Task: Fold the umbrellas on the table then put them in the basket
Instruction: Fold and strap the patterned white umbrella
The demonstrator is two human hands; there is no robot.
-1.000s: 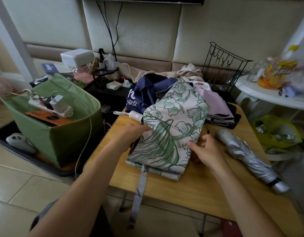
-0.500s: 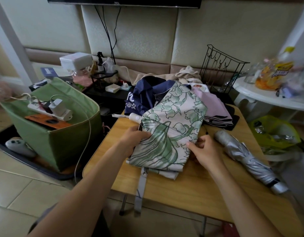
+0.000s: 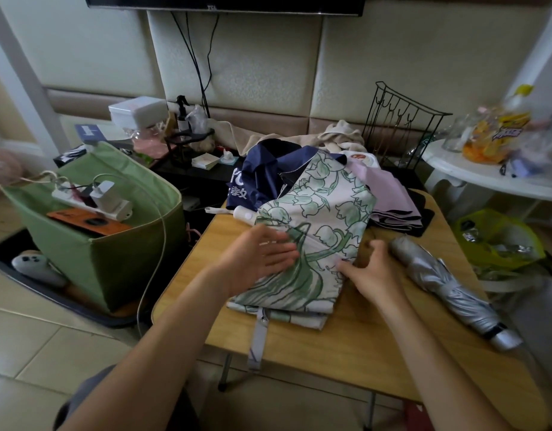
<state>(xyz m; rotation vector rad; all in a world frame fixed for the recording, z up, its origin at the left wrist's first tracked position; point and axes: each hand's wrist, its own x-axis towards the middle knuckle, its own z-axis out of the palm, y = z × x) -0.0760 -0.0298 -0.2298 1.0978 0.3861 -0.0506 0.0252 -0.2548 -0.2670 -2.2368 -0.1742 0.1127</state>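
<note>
The green fabric basket (image 3: pixel 113 253) on the floor to my left holds a white power strip (image 3: pixel 94 203) with a plugged-in charger and an orange flat thing. The floral umbrella (image 3: pixel 312 237), cream with green leaves, lies flattened on the wooden table (image 3: pixel 361 346), its strap hanging over the near edge. My left hand (image 3: pixel 262 259) lies spread flat on its canopy; my right hand (image 3: pixel 371 272) curls at its right edge, fingertips on the fabric. A rolled silver umbrella (image 3: pixel 448 287) lies to the right.

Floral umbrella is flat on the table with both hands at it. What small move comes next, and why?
Probably roll the canopy of the floral umbrella toward the right hand. The left hand lies open and flat on the fabric, the right hand pinches the right edge, and the closing strap hangs loose over the table edge, not yet wrapped.
</note>
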